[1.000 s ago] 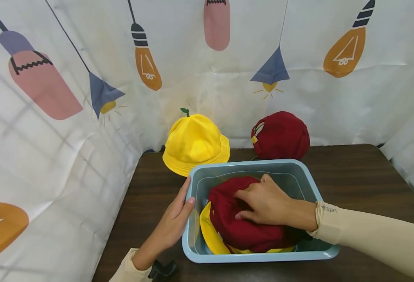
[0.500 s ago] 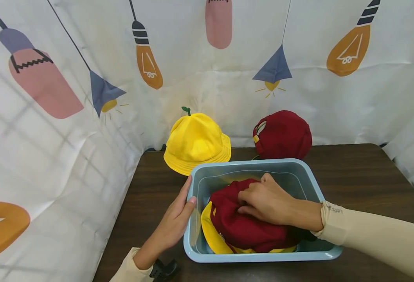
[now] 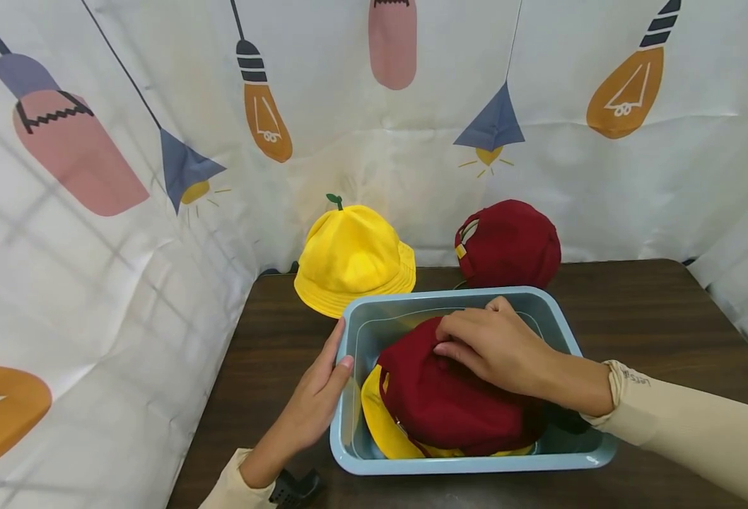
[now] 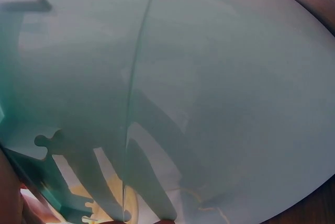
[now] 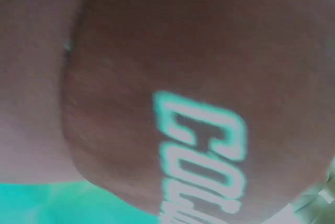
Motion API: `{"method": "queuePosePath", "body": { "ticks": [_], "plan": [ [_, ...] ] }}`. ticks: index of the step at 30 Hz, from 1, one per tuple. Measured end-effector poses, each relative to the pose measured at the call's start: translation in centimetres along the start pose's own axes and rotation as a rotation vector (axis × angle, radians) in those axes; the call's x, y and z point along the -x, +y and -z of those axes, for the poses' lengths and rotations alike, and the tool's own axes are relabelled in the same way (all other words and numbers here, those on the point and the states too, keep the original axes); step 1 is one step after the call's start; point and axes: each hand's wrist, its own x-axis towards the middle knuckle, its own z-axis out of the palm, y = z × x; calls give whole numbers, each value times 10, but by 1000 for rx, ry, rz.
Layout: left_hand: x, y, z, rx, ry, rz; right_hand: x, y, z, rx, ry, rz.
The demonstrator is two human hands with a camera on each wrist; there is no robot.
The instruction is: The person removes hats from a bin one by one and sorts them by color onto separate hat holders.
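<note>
A light blue plastic bin (image 3: pixel 466 464) stands on the table, holding a dark red cap (image 3: pixel 469 413) on top of a yellow hat (image 3: pixel 383 424). My right hand (image 3: pixel 498 346) pinches the crown of the red cap between thumb and fingers. Close up in the right wrist view, the cap (image 5: pixel 120 145) shows pale block lettering, with part of the hand at the left. My left hand (image 3: pixel 313 396) rests against the bin's left side, its fingers straight along the outside and its thumb at the rim. The bin's wall (image 4: pixel 235 88) fills most of the left wrist view.
Behind the bin, a yellow bucket hat (image 3: pixel 355 258) with a green sprout sits at the left, and another dark red cap (image 3: pixel 510 244) at the right. The dark wooden table (image 3: pixel 654 325) ends at a white curtain (image 3: pixel 361 155) printed with lamps.
My right hand has moved slightly up and to the right, drawing up the red cap's crown, which looks fuller and smoother. The left hand keeps its place at the bin.
</note>
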Motion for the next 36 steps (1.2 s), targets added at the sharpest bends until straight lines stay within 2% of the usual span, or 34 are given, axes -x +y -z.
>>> {"method": "queuePosePath", "body": {
  "ticks": [6,10,14,17,20,26,31,36],
  "plan": [
    [0,-1,0,-11,9,-12,-2,1,14,3,60,-10],
    [0,-2,-1,-6,2,-1,-4,5,22,-22,106,13],
    [-1,-1,0,6,-6,14,-5,11,31,-111,144,56],
    [-1,0,0,-4,-4,21,-5,16,40,-201,143,63],
    [0,0,1,-19,2,23,-3,20,51,-233,144,39],
    [-1,-1,0,-39,14,4,3,25,73,-192,153,-41],
    [-1,0,1,-39,18,-2,5,29,86,-199,166,-84],
    [-1,-1,1,-39,17,6,5,31,101,-270,161,-120]
  ]
}}
